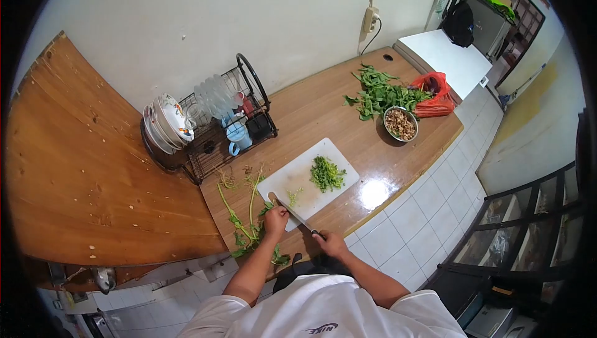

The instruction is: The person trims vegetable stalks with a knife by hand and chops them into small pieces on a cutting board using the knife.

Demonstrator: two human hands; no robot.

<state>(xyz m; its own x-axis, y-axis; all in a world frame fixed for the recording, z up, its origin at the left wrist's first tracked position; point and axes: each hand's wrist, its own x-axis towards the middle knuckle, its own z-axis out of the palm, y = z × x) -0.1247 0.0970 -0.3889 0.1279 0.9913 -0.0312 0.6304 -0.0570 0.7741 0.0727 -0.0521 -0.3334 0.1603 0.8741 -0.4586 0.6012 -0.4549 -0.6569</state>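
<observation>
My right hand [334,245] grips the dark handle of a kitchen knife [300,216]. Its blade slants up and left across the near-left corner of a white cutting board [297,176]. By the blade's tip, my left hand [276,220] is closed with the fingers bunched; what it pinches is too small to make out. A heap of chopped greens [327,174] lies on the right half of the board, and small pale green bits [295,197] lie near the blade. Leafy stems [252,206] are spread on the table left of the board.
A dish rack [208,151] with plates [168,123], glasses and a blue mug [237,137] stands at back left. Leafy greens [385,94], a red plastic bag [437,95] and a metal bowl [401,125] of chopped brown pieces sit on the table's [311,105] right end.
</observation>
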